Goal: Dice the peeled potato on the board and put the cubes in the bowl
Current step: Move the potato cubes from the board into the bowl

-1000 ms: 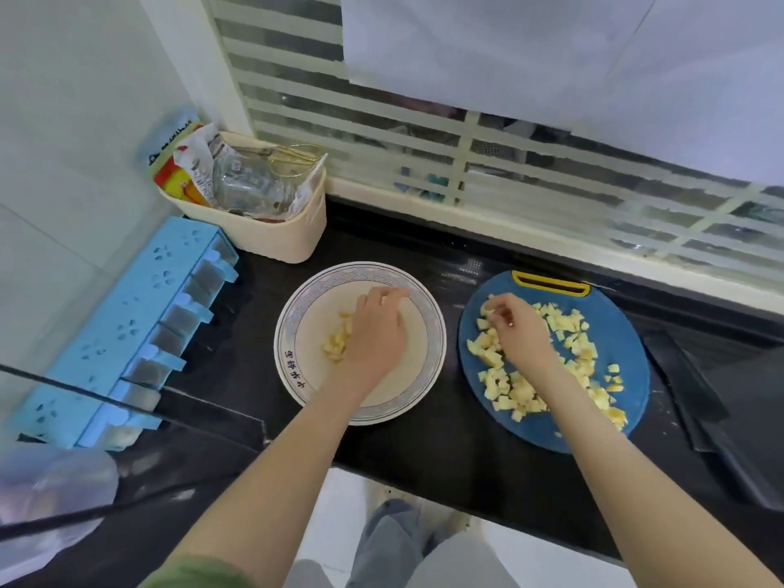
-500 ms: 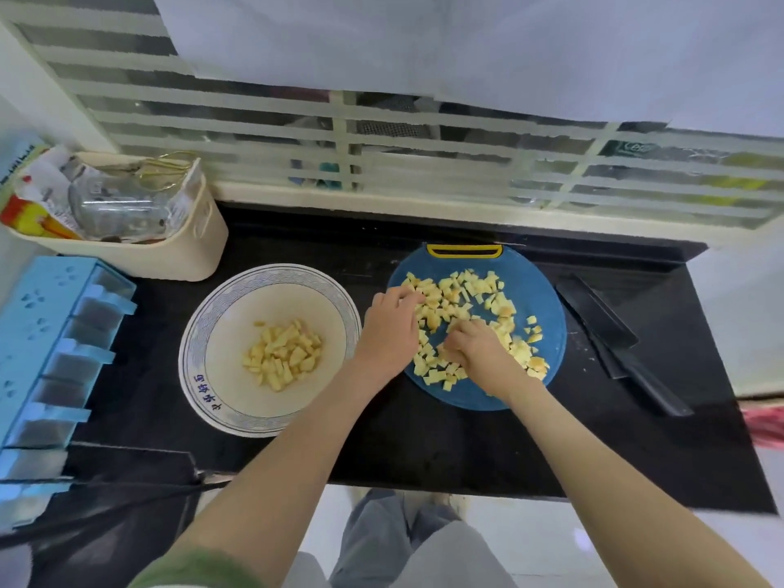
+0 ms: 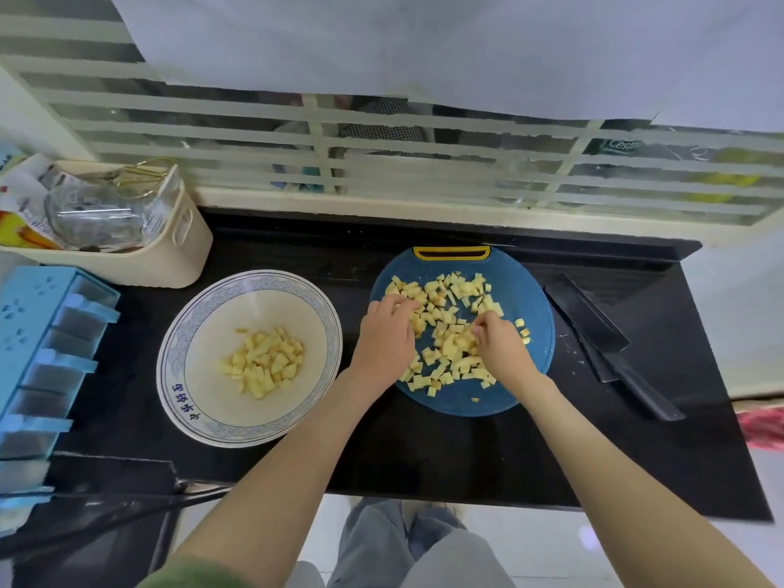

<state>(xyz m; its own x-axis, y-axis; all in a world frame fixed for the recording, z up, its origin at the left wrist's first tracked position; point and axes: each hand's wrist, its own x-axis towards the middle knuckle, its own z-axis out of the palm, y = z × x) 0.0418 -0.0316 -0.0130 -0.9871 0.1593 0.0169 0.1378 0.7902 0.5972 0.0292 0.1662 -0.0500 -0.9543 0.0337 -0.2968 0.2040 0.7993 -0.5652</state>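
On the board (image 3: 524, 290), hands (image 3: 384, 343) (image 3: 505, 352) gather cubes (image 3: 441, 297) beside blue-lettered bowl (image 3: 180, 333).

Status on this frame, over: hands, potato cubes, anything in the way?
Left hand on board cubes, grip unclear; right hand pinches some. One batch in bowl. Knife right of board, clear of the path.

Green sleeve (image 3: 193, 575) on left upper arm, bare forearms (image 3: 615, 473), grey-blue trousers (image 3: 384, 541)
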